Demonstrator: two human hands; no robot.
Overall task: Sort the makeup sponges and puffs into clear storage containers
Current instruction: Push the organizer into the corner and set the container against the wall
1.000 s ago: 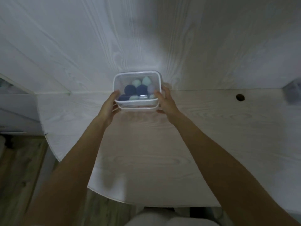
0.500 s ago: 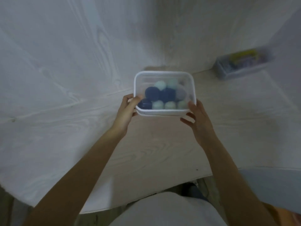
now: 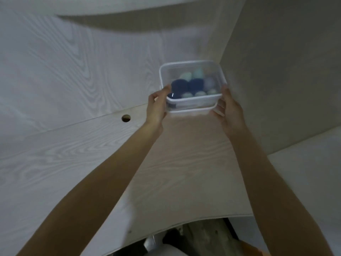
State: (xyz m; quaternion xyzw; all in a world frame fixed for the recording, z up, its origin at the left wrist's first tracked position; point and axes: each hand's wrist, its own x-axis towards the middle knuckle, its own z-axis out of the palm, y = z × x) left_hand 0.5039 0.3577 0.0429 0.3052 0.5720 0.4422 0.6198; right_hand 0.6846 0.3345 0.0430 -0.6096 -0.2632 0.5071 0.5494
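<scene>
Moved since half a second ago: the clear container (image 3: 191, 85) now sits further toward the corner where the two wall panels meet, and the second box with yellow contents seen then on the right is out of view.

Item: clear container, lidded, rectangular, held above the back of the desk (image 3: 184, 154); whether its base touches the surface cannot be told. Contents: dark blue sponges (image 3: 186, 85), pale green sponges (image 3: 191, 74), one lilac sponge (image 3: 209, 83), packed close.

Holders: left hand (image 3: 156, 106) grips the left end, thumb on the rim; right hand (image 3: 228, 109) grips the right end, fingers curled under the lower edge.

Surroundings: pale wood-grain desk, a round cable hole (image 3: 126, 118) to the left, wood-grain walls behind.

Progress, as judged: this container looks filled and closed, so sorting here appears done; what remains seems to be setting it down. No loose sponges or puffs show.
</scene>
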